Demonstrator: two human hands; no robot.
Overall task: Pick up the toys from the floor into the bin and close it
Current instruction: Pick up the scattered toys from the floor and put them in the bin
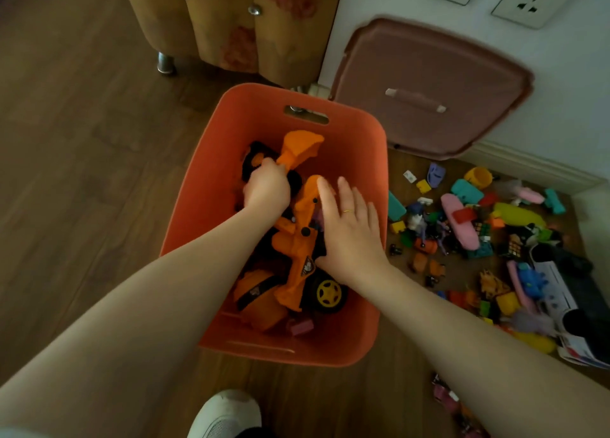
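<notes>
Both bare arms reaching down into the orange bin (361, 147), standing open on the wooden floor (82, 160) in the middle of the view. Left hand (266, 189) deep inside, fingers curled shut around the arm of an orange toy digger (298, 249), just below its scoop (302, 147) near the far wall of the bin. Right hand (351, 234) spread flat with fingers open, palm down on the digger's body, gripping nothing, a thin ring (347, 211) on one finger. Digger lying lengthwise in the bin, black wheel with yellow hub (328, 293) toward the near right, more orange and black toy parts beneath it and a small pink block (302, 326) at the near end. Brownish-pink lid (429, 87) off the bin, leaning upright against the white wall (561, 84) to the far right, handle facing out. Heap of loose toys (478, 233) spread over the floor right of the bin: pink, teal, yellow, green and orange pieces, too jumbled to name one by one. A few more small toys (445, 394) on the floor at the near right, partly hidden by the forearm. Fabric-covered furniture with a metal leg (165, 62) at the far left. White shoe (224, 414) at the near edge.
</notes>
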